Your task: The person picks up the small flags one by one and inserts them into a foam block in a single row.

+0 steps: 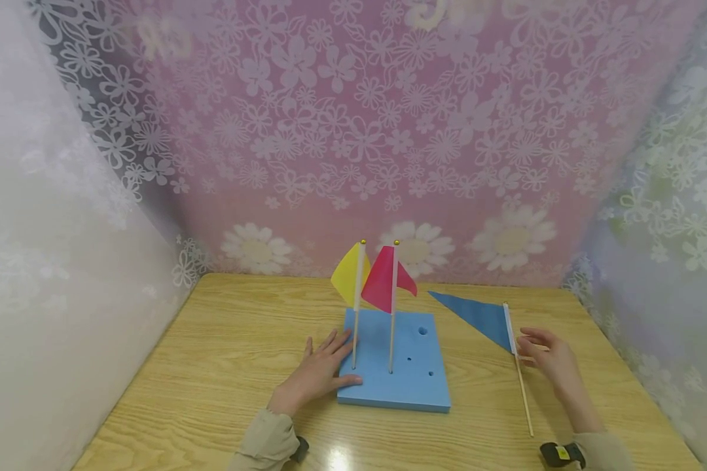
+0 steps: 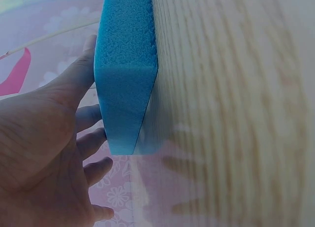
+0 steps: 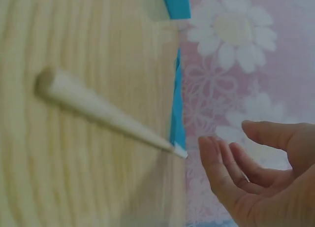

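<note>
A blue foam block (image 1: 409, 389) lies on the table, and my left hand (image 1: 315, 376) rests on its left edge. In the left wrist view, the thumb and fingers of that hand spread along the foam's upper side. Standing upright in the block are a yellow flag (image 1: 346, 275) and a red flag (image 1: 380, 281) on thin wooden sticks. To the right, a blue triangular flag (image 1: 477, 318) lies flat, its wooden stick (image 3: 98, 104) pointing toward me. Beside that flag's white sleeve is my right hand (image 1: 550, 360), its fingers loosely bent and a gap showing between thumb and fingertips.
Several holes show in the block's top, among them a larger hole (image 1: 422, 331) near the far right corner. The wooden table (image 1: 212, 366) is bounded by a flowered pink backdrop (image 1: 353, 131) behind and pale flowered cloths at both sides.
</note>
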`<move>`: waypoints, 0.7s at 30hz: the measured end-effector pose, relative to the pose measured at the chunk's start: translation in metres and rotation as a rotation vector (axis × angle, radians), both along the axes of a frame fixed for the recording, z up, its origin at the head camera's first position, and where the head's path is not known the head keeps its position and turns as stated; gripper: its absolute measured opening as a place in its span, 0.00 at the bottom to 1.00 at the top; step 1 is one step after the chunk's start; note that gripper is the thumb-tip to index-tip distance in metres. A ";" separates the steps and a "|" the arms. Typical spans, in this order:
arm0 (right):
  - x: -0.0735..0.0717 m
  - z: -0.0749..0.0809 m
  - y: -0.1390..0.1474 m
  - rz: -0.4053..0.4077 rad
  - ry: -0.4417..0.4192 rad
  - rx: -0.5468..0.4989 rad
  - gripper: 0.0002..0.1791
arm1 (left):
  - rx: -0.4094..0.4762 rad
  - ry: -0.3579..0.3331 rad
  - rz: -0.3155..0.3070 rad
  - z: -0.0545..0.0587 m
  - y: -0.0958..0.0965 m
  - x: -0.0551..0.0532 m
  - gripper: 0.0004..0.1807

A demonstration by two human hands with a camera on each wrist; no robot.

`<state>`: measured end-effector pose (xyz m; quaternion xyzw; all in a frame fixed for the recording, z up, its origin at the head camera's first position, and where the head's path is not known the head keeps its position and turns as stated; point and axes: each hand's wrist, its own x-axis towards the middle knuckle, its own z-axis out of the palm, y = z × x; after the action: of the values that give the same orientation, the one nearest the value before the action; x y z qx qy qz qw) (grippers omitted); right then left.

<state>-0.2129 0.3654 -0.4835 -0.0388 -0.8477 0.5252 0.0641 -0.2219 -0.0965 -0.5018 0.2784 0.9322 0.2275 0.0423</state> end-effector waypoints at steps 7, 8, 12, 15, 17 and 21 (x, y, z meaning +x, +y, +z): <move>-0.002 -0.005 0.011 0.037 -0.198 0.105 0.30 | -0.005 0.005 -0.001 -0.001 0.000 0.000 0.45; -0.003 -0.006 0.012 0.044 -0.210 0.106 0.29 | -0.008 0.006 -0.002 -0.001 0.000 0.000 0.45; -0.005 -0.007 0.012 0.072 -0.231 0.110 0.27 | -0.005 0.004 -0.002 -0.001 0.000 0.000 0.45; -0.007 -0.008 0.012 0.078 -0.242 0.142 0.26 | 0.000 0.000 0.001 -0.001 -0.001 0.000 0.45; -0.009 -0.008 0.011 0.077 -0.256 0.166 0.26 | 0.002 0.000 0.002 -0.001 -0.001 0.000 0.45; -0.014 -0.006 0.009 0.086 -0.288 0.230 0.25 | 0.003 0.001 0.002 -0.001 -0.001 0.000 0.45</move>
<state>-0.2266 0.3745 -0.4899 -0.0697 -0.9033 0.4163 -0.0764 -0.2221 -0.0975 -0.5030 0.2778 0.9320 0.2291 0.0413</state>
